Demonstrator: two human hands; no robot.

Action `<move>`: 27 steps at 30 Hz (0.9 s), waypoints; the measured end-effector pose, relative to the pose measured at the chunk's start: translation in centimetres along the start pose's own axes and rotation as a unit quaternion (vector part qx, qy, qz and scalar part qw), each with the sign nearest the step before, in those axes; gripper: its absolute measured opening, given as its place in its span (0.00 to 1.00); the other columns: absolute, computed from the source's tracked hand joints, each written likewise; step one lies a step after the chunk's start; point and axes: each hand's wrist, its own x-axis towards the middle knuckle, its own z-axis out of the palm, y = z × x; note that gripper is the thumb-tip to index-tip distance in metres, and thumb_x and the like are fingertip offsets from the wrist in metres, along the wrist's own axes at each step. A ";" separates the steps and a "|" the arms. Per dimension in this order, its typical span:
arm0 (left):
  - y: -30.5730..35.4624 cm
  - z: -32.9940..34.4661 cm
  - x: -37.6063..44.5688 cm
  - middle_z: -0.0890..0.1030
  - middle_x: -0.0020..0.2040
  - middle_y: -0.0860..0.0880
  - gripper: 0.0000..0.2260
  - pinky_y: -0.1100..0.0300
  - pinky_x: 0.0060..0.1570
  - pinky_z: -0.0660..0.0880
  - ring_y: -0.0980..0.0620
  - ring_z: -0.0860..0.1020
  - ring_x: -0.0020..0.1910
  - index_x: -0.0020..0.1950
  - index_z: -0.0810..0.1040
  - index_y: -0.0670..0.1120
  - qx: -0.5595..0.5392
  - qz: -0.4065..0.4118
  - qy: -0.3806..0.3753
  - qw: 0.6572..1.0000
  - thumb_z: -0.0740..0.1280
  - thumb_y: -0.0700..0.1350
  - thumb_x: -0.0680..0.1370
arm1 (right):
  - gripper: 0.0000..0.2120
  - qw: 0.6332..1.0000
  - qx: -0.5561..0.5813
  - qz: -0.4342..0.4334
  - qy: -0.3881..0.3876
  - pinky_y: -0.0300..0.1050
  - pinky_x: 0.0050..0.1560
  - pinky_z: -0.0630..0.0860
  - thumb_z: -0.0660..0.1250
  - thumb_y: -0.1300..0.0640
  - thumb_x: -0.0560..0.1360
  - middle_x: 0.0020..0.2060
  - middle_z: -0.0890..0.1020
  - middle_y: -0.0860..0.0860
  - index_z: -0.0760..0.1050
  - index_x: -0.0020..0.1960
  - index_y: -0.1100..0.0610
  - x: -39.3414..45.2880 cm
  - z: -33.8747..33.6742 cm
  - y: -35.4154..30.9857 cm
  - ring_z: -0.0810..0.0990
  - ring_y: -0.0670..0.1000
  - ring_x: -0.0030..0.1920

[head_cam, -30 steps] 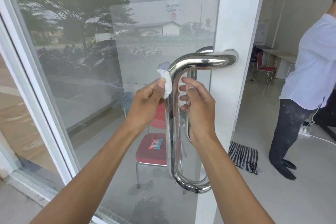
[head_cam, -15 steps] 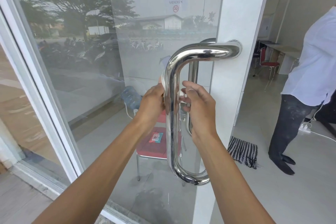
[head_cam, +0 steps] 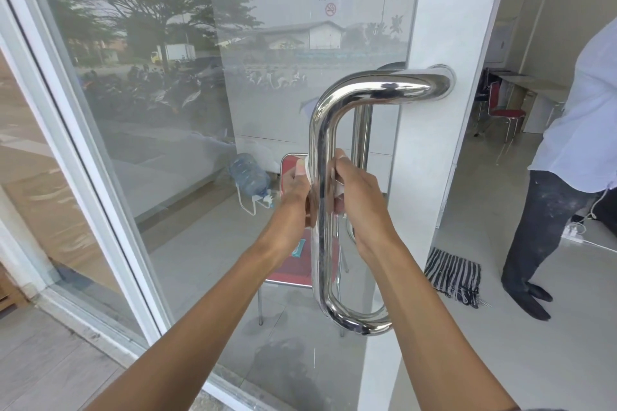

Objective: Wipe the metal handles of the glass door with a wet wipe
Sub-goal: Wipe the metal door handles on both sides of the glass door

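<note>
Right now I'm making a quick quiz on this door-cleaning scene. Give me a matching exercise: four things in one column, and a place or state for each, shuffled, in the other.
Things:
1. wet wipe
2. striped cloth
3. water jug
4. no-smoking sign

Places or states:
A. stuck high up on the glass
B. lying on the floor by the open doorway
C. wrapped round the vertical bar of the metal handle
D. tilted on a stand behind the glass

Pairs: 1-C, 2-B, 3-D, 4-A

Wet wipe (head_cam: 338, 189) mostly hidden behind handle (head_cam: 321, 210); bystander (head_cam: 574, 143) cut off right.
</note>
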 end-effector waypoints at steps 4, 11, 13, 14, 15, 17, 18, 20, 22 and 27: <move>-0.1 -0.9 -0.5 0.82 0.60 0.47 0.33 0.42 0.64 0.75 0.49 0.83 0.56 0.71 0.67 0.52 -0.003 0.027 0.026 0.999 0.48 0.72 0.76 | 0.18 0.999 0.027 -0.042 -0.014 0.34 0.54 0.76 0.58 0.52 0.84 0.46 0.88 0.49 0.84 0.48 0.55 -0.5 -0.6 0.8 0.85 0.42 0.47; 0.1 -1.8 -1.4 0.82 0.56 0.43 0.26 0.44 0.64 0.75 0.46 0.82 0.54 0.69 0.70 0.52 -0.016 0.042 0.074 0.996 0.46 0.65 0.81 | 0.13 0.993 0.095 -0.073 -0.010 0.55 0.61 0.74 0.62 0.54 0.81 0.49 0.86 0.52 0.84 0.53 0.55 -0.2 -1.4 2.8 0.82 0.54 0.52; 0.2 -1.9 -1.6 0.83 0.53 0.47 0.23 0.44 0.64 0.75 0.50 0.83 0.52 0.67 0.72 0.54 -0.023 0.033 0.075 0.996 0.46 0.62 0.83 | 0.10 0.990 0.113 -0.083 -0.019 0.49 0.50 0.73 0.62 0.60 0.82 0.41 0.82 0.52 0.83 0.53 0.57 0.0 -1.6 3.3 0.77 0.52 0.42; 0.2 -1.9 -1.7 0.84 0.52 0.49 0.22 0.45 0.64 0.75 0.52 0.83 0.50 0.64 0.74 0.54 -0.026 0.030 0.075 0.996 0.46 0.62 0.83 | 0.09 0.989 0.123 -0.080 -0.023 0.46 0.46 0.73 0.62 0.62 0.82 0.38 0.81 0.50 0.82 0.53 0.57 0.0 -1.7 3.4 0.75 0.50 0.39; 0.3 -1.9 -1.8 0.84 0.50 0.51 0.22 0.46 0.63 0.75 0.54 0.83 0.48 0.62 0.74 0.55 -0.027 0.027 0.076 0.996 0.46 0.61 0.83 | 0.09 0.987 0.136 -0.074 -0.030 0.42 0.43 0.74 0.62 0.64 0.82 0.35 0.80 0.48 0.81 0.51 0.56 -0.1 -1.7 3.4 0.75 0.48 0.37; 0.3 -1.9 -1.9 0.85 0.45 0.55 0.20 0.46 0.63 0.76 0.56 0.83 0.45 0.59 0.75 0.56 -0.033 0.019 0.078 0.996 0.46 0.60 0.84 | 0.09 0.984 0.158 -0.063 -0.048 0.40 0.42 0.75 0.62 0.64 0.82 0.34 0.78 0.47 0.80 0.50 0.57 -0.2 -1.8 3.7 0.74 0.46 0.35; 0.3 -1.9 -2.0 0.85 0.44 0.56 0.20 0.46 0.62 0.76 0.57 0.83 0.45 0.58 0.76 0.56 -0.035 0.018 0.078 0.996 0.46 0.60 0.84 | 0.08 0.984 0.159 -0.060 -0.051 0.40 0.43 0.75 0.63 0.64 0.82 0.35 0.79 0.48 0.80 0.49 0.57 -0.3 -1.7 3.8 0.75 0.46 0.35; 0.3 -1.9 -2.2 0.85 0.47 0.55 0.20 0.44 0.63 0.75 0.56 0.84 0.47 0.58 0.76 0.57 -0.031 0.013 0.078 0.996 0.47 0.61 0.83 | 0.08 0.985 0.156 -0.063 -0.034 0.43 0.44 0.74 0.64 0.63 0.81 0.35 0.80 0.50 0.81 0.47 0.59 -0.4 -1.7 3.9 0.75 0.46 0.35; 0.1 -1.8 -2.4 0.84 0.50 0.53 0.20 0.42 0.65 0.74 0.53 0.84 0.50 0.59 0.76 0.58 -0.028 0.005 0.076 0.997 0.48 0.62 0.83 | 0.08 0.981 0.178 -0.072 -0.016 0.43 0.41 0.73 0.66 0.62 0.80 0.36 0.80 0.52 0.82 0.45 0.58 -0.4 -1.5 3.4 0.75 0.47 0.34; 0.0 -1.6 -2.5 0.83 0.52 0.51 0.22 0.43 0.64 0.75 0.50 0.83 0.53 0.65 0.75 0.53 -0.033 0.002 0.082 0.996 0.48 0.62 0.83 | 0.11 0.965 0.244 -0.088 -0.037 0.42 0.42 0.78 0.63 0.57 0.82 0.42 0.82 0.55 0.82 0.45 0.53 -0.4 -0.8 1.3 0.80 0.52 0.43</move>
